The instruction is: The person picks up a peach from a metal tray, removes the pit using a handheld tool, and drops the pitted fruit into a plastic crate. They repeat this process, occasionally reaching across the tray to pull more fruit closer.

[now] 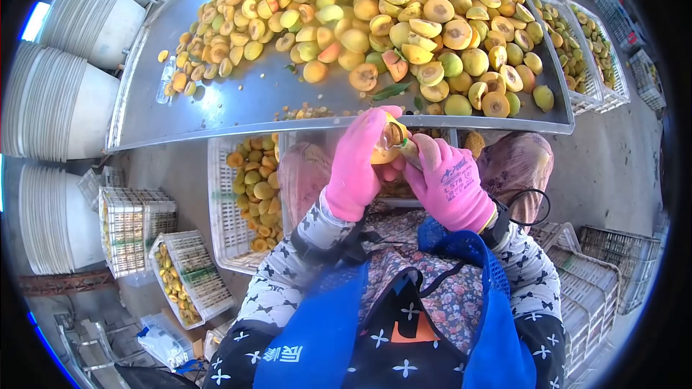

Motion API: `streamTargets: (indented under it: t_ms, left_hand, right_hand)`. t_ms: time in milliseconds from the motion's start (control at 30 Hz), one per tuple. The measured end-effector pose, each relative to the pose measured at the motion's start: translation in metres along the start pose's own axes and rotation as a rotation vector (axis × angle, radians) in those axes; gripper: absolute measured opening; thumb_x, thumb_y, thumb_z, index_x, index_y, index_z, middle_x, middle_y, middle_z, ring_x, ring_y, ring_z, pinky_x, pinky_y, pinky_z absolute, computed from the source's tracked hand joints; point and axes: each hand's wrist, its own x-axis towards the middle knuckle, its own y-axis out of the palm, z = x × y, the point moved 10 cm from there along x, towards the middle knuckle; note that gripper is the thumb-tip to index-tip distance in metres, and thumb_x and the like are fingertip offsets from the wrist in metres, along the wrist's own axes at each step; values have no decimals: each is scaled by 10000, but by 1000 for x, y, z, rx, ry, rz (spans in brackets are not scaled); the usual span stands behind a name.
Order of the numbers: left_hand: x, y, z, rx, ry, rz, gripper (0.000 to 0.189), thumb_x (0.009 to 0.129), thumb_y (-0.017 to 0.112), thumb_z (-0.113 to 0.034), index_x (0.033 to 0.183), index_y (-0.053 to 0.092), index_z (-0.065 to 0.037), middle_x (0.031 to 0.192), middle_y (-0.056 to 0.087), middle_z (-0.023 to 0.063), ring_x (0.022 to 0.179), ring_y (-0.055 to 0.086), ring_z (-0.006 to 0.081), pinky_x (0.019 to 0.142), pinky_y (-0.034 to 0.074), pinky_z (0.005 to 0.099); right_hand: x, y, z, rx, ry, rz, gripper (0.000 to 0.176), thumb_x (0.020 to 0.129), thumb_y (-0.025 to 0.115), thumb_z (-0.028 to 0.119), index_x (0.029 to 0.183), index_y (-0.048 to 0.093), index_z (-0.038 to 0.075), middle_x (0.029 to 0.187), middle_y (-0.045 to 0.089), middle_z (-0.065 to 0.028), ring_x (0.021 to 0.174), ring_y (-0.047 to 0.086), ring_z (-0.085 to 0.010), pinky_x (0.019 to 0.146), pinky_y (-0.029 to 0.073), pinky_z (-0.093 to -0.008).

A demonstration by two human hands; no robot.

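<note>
Both of my hands wear pink gloves and meet just below the front edge of the metal table (pixel 216 108). My left hand (pixel 357 166) grips a yellow-orange fruit (pixel 389 145), thumb and fingers wrapped around it. My right hand (pixel 450 184) presses against the same fruit from the right, holding a small tool (pixel 409 150) against it; the tool is mostly hidden. A large pile of halved and whole yellow-green fruit (pixel 404 21) covers the table above my hands.
A white plastic crate (pixel 223 209) with cut fruit sits below the table by my knees. More crates (pixel 180 274) lie at lower left, others (pixel 591 50) at right. Stacked white tubs (pixel 65 101) stand at left. Empty crates (pixel 605 274) lie at lower right.
</note>
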Motion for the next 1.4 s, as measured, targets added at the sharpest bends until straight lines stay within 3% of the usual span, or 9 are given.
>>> streamTargets:
  t_ms: [400, 533, 733, 833, 1033, 1100, 1167, 1267, 1400]
  left_hand:
    - [-4, -4, 3, -16, 3, -19, 330, 984, 548, -284, 1191, 608, -34, 920, 674, 80, 795, 637, 140, 661, 493, 252]
    - [2, -15, 17, -3, -37, -25, 331, 975, 555, -246, 1188, 609, 1, 920, 677, 92, 822, 645, 155, 728, 511, 274]
    - [2, -10, -28, -189, 378, -211, 320, 1010, 512, -235, 1166, 601, 31, 892, 675, 127, 845, 659, 212, 788, 546, 329]
    - [5, -7, -30, -115, 359, -72, 349, 1017, 545, -283, 1116, 623, 42, 1020, 653, 129, 825, 649, 192, 733, 551, 292]
    - [12, -17, -9, -40, 245, -137, 398, 1019, 540, -335, 1008, 668, 42, 879, 700, 144, 735, 689, 239, 627, 571, 325]
    - [13, -19, -12, 72, 324, -153, 401, 1017, 544, -341, 1005, 667, 41, 866, 698, 139, 726, 687, 232, 636, 568, 319]
    - [15, -18, -16, 216, 398, -177, 407, 1019, 541, -346, 998, 668, 40, 859, 695, 135, 715, 685, 223, 642, 564, 311]
    - [29, -22, 17, -103, 60, -126, 412, 1029, 522, -350, 980, 668, 32, 847, 688, 126, 714, 677, 209, 645, 556, 299]
    - [21, -21, 8, -67, 210, -189, 432, 1032, 514, -370, 966, 664, 30, 850, 684, 126, 725, 674, 208, 636, 555, 297]
  right_hand:
    - [-7, 18, -2, 0, 40, 175, 217, 886, 628, 216, 963, 487, 70, 740, 601, -120, 646, 644, -322, 554, 489, -449]
    - [-10, 23, -2, 272, 65, 208, 228, 872, 650, 138, 972, 471, 39, 781, 599, -181, 692, 627, -412, 579, 488, -485]
    - [-11, 28, 3, 440, 146, 8, 198, 878, 673, 159, 933, 519, 47, 699, 589, -182, 686, 621, -432, 566, 467, -491]
    - [-5, 22, 7, 473, 107, -10, 197, 887, 674, 166, 952, 534, 45, 666, 580, -127, 606, 632, -353, 521, 461, -444]
    - [-32, 71, -6, 1132, 722, 616, 200, 887, 658, 158, 972, 537, 24, 647, 549, -7, 546, 586, -172, 471, 431, -357]
    - [-12, 52, 0, 588, 5, 213, 224, 868, 665, 153, 977, 531, 11, 640, 552, -50, 535, 588, -230, 480, 440, -378]
    - [-13, 40, 14, 341, -165, 53, 245, 851, 673, 150, 979, 527, 2, 645, 557, -97, 554, 595, -293, 502, 451, -405]
    - [-20, 48, -4, 459, 162, 121, 267, 833, 683, 150, 980, 523, -3, 677, 566, -170, 633, 607, -387, 551, 465, -454]
    - [-22, 58, -8, 552, 175, 193, 310, 843, 680, 178, 996, 492, -15, 778, 618, -227, 730, 628, -433, 617, 487, -501]
